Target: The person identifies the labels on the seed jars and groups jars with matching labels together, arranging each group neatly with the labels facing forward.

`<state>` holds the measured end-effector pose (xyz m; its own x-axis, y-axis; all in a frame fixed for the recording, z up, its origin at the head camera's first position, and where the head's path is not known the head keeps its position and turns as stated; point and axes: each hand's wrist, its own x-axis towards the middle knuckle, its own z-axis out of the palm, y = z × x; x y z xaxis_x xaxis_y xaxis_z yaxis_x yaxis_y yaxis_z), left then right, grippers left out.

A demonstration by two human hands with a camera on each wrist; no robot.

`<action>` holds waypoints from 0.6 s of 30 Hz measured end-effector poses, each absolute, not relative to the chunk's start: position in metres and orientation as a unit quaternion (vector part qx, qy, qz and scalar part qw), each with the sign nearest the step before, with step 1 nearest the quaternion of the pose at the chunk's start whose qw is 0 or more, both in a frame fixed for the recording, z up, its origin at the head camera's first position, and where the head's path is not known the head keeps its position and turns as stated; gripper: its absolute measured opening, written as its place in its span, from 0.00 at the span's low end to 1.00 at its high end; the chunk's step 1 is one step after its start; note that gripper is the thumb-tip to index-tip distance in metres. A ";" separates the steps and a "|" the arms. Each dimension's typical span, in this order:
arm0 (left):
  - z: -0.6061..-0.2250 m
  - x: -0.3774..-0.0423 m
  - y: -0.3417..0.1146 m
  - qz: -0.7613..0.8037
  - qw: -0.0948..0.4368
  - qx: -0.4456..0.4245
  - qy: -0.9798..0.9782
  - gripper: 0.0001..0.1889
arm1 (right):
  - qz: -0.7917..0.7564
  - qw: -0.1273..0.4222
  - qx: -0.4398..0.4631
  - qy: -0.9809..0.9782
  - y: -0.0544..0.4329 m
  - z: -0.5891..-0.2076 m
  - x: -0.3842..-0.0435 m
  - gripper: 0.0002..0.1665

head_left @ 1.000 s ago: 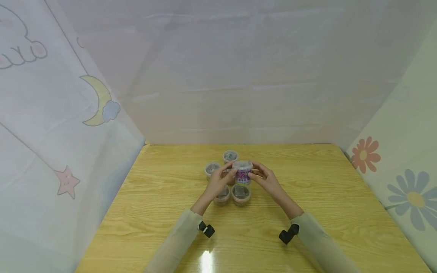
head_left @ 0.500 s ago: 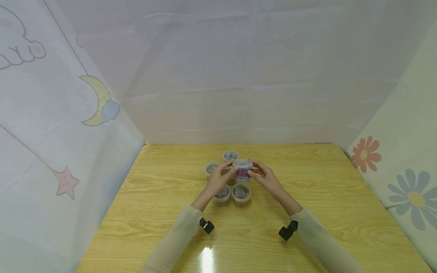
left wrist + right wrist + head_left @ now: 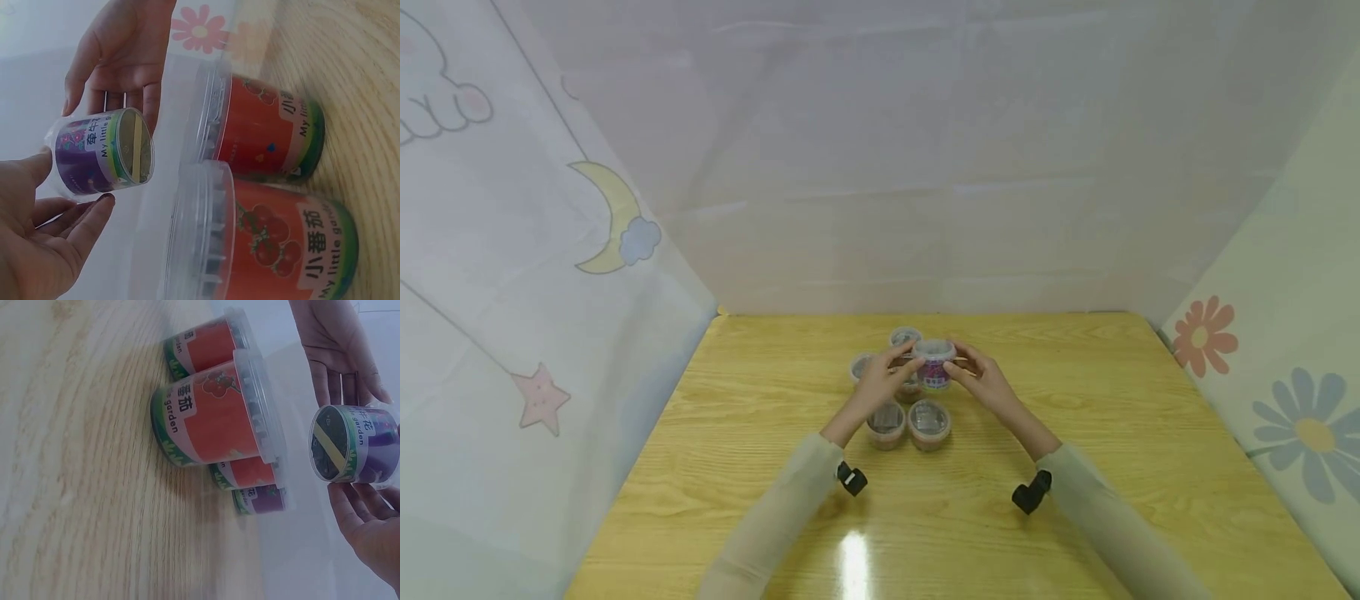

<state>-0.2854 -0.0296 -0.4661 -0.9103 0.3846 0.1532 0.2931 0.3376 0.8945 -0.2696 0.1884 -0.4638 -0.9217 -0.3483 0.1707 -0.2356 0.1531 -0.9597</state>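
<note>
A clear-lidded plastic cup (image 3: 935, 372) with a purple label is held up between both hands, above the other cups. My left hand (image 3: 877, 385) grips its left side, thumb towards me and fingers behind. On the opposite side my right hand (image 3: 990, 387) grips it in the same way. In the left wrist view the purple cup's (image 3: 94, 153) bottom shows a pale strip across dark contents. Two red-labelled tomato cups (image 3: 887, 425) (image 3: 929, 427) stand just below and nearer to me.
Behind the hands stand more lidded cups, one at the back (image 3: 906, 336) and one at the left (image 3: 860, 367). Another purple-labelled cup (image 3: 261, 500) shows in the right wrist view. The wooden table (image 3: 737, 400) meets a pale cloth wall (image 3: 865, 250).
Both hands have raised the purple-labelled cup slightly, so more of the near cups' lids shows beneath it. The standing cups have stayed in place.
</note>
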 end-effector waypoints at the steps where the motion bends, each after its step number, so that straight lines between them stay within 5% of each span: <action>1: -0.466 -0.287 -0.029 0.531 0.042 0.209 0.820 0.31 | -0.617 0.045 -0.194 0.761 0.188 -0.461 -0.269 0.32; 18: -0.464 -0.293 -0.026 0.461 0.025 0.235 0.855 0.31 | -0.592 0.040 -0.176 0.786 0.192 -0.478 -0.286 0.36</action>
<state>-0.2926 -0.0260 -0.4640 -0.8887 0.4243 0.1737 0.3781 0.4642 0.8009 -0.2856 0.1916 -0.4778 -0.9348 -0.3239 0.1460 -0.2299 0.2381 -0.9437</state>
